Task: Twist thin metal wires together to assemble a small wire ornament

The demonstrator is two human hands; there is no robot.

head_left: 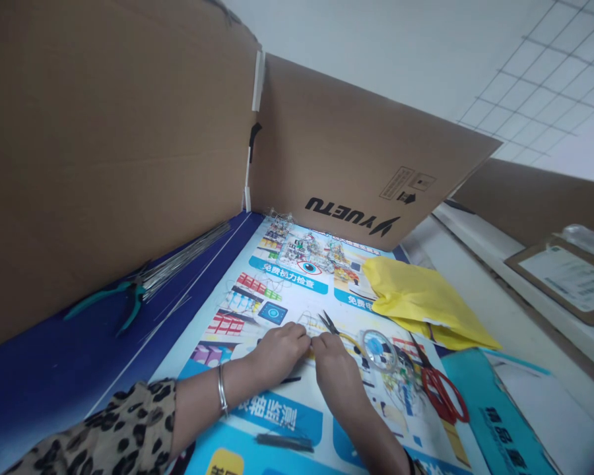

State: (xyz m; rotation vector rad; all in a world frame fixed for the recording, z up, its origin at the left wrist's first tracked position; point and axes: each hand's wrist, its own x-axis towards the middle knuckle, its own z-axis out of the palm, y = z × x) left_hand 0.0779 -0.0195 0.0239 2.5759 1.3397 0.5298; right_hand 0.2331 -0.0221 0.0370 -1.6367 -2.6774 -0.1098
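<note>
My left hand (283,353) and my right hand (337,369) meet over the middle of the printed sheet (321,422). Both have their fingers pinched together, tip to tip. Whatever lies between the fingertips is too small and too covered to name; thin wire-like loops (307,319) show just beyond them. Close beyond my right hand lie small scissors (330,323) with dark blades and yellowish handles, partly hidden by the hand. A clear roll of tape (379,351) rests to the right. Below my hands is a bundle of short dark strips (284,443).
Cardboard panels (356,145) wall the left and back. Teal-handled pliers (133,297) lie by a bundle of thin metal wires (188,259). Tangled wire pieces (311,249) sit at the back. Right are a yellow bag (426,300), red-handled scissors (443,392) and a teal packet (495,402).
</note>
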